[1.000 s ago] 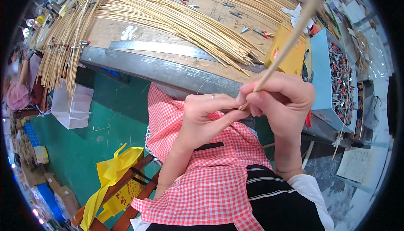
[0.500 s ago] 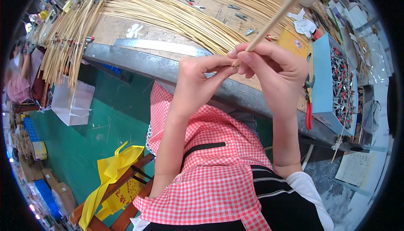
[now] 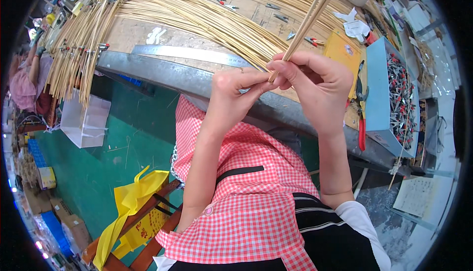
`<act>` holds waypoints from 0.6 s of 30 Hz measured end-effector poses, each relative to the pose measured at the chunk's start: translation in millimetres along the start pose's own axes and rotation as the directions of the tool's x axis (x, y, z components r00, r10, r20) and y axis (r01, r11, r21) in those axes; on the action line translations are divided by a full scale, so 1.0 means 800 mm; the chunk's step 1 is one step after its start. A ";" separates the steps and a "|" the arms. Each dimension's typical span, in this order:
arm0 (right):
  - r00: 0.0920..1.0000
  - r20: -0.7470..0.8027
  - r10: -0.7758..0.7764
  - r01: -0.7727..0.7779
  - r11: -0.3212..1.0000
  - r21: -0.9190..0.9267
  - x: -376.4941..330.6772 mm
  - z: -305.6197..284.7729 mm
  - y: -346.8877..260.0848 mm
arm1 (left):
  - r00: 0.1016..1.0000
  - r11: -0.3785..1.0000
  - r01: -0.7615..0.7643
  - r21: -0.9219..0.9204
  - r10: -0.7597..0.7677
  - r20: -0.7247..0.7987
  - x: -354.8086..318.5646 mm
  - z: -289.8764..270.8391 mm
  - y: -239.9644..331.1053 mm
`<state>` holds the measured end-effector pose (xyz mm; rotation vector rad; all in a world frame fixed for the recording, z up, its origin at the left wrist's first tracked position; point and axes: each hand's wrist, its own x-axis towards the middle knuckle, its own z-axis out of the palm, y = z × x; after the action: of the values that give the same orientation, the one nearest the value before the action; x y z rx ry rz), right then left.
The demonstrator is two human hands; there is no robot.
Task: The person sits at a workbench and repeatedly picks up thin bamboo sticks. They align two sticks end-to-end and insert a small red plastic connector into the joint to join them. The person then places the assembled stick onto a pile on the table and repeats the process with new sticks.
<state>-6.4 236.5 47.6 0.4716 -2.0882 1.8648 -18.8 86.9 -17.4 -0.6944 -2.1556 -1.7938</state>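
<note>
Between my hands, over the table's near edge, a few thin bamboo strips (image 3: 311, 18) rise up and to the right, pressed side by side. My right hand (image 3: 318, 86) pinches them between thumb and fingers just above their lower end. At that lower end my left hand (image 3: 235, 91) has its thumb and forefinger closed, its fingertips touching the strips. Beyond the hands lies a long sheaf of loose bamboo strips (image 3: 197, 20) on the wooden table (image 3: 133, 33). A metal ruler (image 3: 189, 54) lies along the near edge, left of my hands.
At right stands a light blue box (image 3: 378, 86) full of small clips (image 3: 400, 93), beside red-handled pliers (image 3: 362, 130). Clipped bamboo bundles (image 3: 79, 49) overhang the table's left end. A white bin (image 3: 86, 120) stands on the green floor. Another person (image 3: 30, 81) is at far left.
The held bamboo has swung slightly more upright and now shows separate strips side by side. My right hand has shifted slightly left. The person at far left has moved their arms.
</note>
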 end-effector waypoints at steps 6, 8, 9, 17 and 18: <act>0.998 0.028 -0.059 0.061 0.995 -0.082 0.001 -0.004 0.001 | 1.000 0.999 -0.009 0.033 0.010 -0.009 -0.002 0.000 0.004; 0.999 -0.036 -0.031 0.029 0.998 -0.062 0.001 0.001 -0.003 | 0.999 0.999 0.037 0.000 -0.037 -0.012 -0.005 0.001 0.002; 0.998 -0.067 -0.017 0.013 0.999 -0.051 0.002 0.003 -0.005 | 0.998 0.998 0.061 -0.017 -0.061 -0.013 -0.006 0.002 0.002; 0.970 -0.197 0.141 -0.132 0.990 0.059 0.005 0.001 0.026 | 0.966 0.944 -0.078 0.320 0.151 -0.210 -0.012 0.016 0.023; 0.966 -0.196 0.169 -0.158 0.985 0.070 0.003 0.001 0.032 | 0.960 0.933 -0.098 0.348 0.180 -0.214 -0.013 0.017 0.017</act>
<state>-19.9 237.9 26.1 0.1169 -1.9985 1.9727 -1.2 99.7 -13.7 -0.5020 -2.1104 -1.3173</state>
